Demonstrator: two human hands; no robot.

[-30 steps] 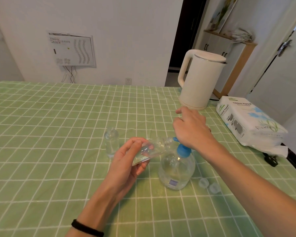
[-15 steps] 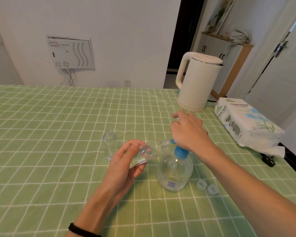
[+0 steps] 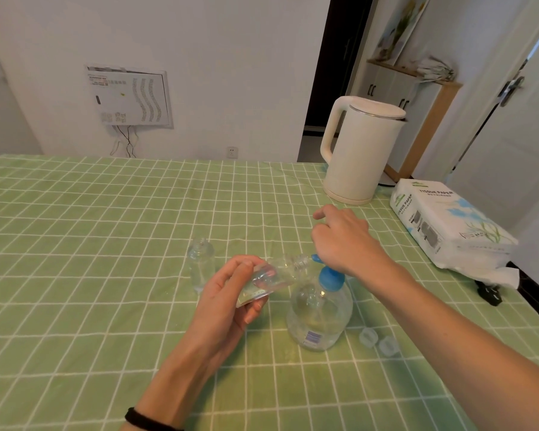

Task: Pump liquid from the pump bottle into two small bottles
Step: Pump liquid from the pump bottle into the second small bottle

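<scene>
A clear round pump bottle [image 3: 319,312] with a blue pump head [image 3: 330,276] stands on the green checked tablecloth. My right hand [image 3: 344,239] rests on top of the pump head, covering most of it, fingers bent downward. My left hand [image 3: 227,293] grips a small clear bottle [image 3: 277,273], tilted almost flat, its open neck touching the blue nozzle. A second small clear bottle [image 3: 200,264] stands upright and uncapped to the left. Two small clear caps [image 3: 377,340] lie on the cloth right of the pump bottle.
A cream electric kettle [image 3: 360,154] stands at the table's far right. A white tissue pack [image 3: 448,225] lies along the right edge, with a black plug [image 3: 489,295] beside it. The green tablecloth [image 3: 91,244] stretches to the left and front.
My right hand has lifted a little with the pump head. The small bottle stays held at the nozzle. The view has shifted slightly.
</scene>
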